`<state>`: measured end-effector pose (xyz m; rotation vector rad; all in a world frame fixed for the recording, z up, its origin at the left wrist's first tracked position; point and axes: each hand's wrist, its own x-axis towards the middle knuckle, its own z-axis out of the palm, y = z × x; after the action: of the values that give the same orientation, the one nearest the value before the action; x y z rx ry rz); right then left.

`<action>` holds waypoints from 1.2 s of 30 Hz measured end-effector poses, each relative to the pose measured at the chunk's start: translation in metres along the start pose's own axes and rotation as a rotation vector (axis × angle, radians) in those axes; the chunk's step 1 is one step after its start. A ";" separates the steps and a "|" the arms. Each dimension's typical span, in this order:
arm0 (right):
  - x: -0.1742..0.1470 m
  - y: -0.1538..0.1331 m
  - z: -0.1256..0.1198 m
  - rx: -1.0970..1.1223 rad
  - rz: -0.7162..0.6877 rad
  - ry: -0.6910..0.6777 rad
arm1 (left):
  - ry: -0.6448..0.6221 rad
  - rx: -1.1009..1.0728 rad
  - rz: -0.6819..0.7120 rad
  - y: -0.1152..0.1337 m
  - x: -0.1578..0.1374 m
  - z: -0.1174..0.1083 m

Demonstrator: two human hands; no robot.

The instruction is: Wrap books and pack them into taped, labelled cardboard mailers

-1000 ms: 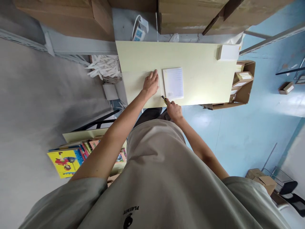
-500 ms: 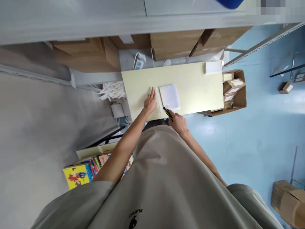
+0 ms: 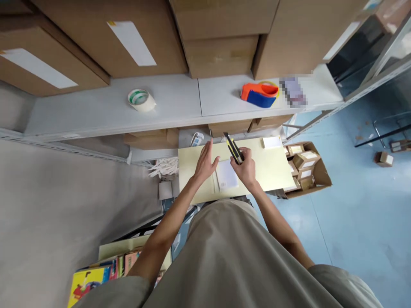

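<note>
A black and yellow utility knife [image 3: 234,148] is in my right hand [image 3: 246,170], its front end pointing up and to the left. My left hand [image 3: 204,164] is raised above the table with its fingers stretched out and thumb apart, holding nothing. Below and between the hands, a white paper stack [image 3: 227,176] lies on the pale yellow table [image 3: 263,171]. A narrow pale strip [image 3: 215,183] runs along the left side of the stack. My right hand partly covers the stack's upper right corner.
A grey shelf [image 3: 173,96] above the table holds cardboard boxes, a tape roll [image 3: 141,100] and an orange and blue tape dispenser [image 3: 260,94]. On the right stands an open carton [image 3: 322,177] of small boxes. Colourful books [image 3: 91,280] are at lower left.
Both hands have lifted off the table; the left hand has left the paper's edge, and the knife has risen with the right hand. The view has tilted up, showing the shelf.
</note>
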<state>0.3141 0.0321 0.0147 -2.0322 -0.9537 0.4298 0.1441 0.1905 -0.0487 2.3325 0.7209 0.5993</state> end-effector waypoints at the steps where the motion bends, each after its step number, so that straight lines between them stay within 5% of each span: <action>1: 0.025 -0.007 -0.002 0.020 -0.070 0.044 | 0.064 -0.015 0.052 0.010 0.017 -0.009; 5: 0.133 -0.042 -0.007 -0.061 -0.306 0.111 | 0.254 -0.016 0.168 0.054 0.068 -0.040; 10: 0.233 -0.072 0.010 -0.241 -0.407 0.026 | 0.333 0.001 0.113 0.088 0.079 -0.051; 14: 0.271 -0.071 0.032 -0.327 -0.425 -0.034 | 0.330 0.003 -0.003 0.081 0.057 -0.042; 20: 0.289 -0.067 0.042 -0.361 -0.405 -0.079 | 0.282 0.004 -0.278 0.037 0.013 -0.011; 24: 0.263 -0.052 0.039 -0.344 -0.508 -0.056 | 0.173 0.018 -0.510 0.008 -0.015 0.024; 28: 0.181 0.019 0.049 -0.181 -0.531 -0.119 | -0.139 0.013 -0.753 -0.008 -0.042 0.069; 31: 0.104 0.096 0.061 -0.064 -0.240 -0.282 | -0.343 0.020 -0.902 -0.009 -0.057 0.100; 34: 0.043 0.157 0.071 -0.021 0.328 -0.530 | -0.408 0.018 -0.968 -0.009 -0.066 0.121; 36: 0.018 0.180 0.076 -0.011 0.486 -0.585 | -0.427 0.014 -1.005 -0.010 -0.068 0.129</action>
<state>0.3664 0.0209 -0.1742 -2.1837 -0.7693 1.3360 0.1631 0.1001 -0.1620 1.6832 1.4872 -0.3372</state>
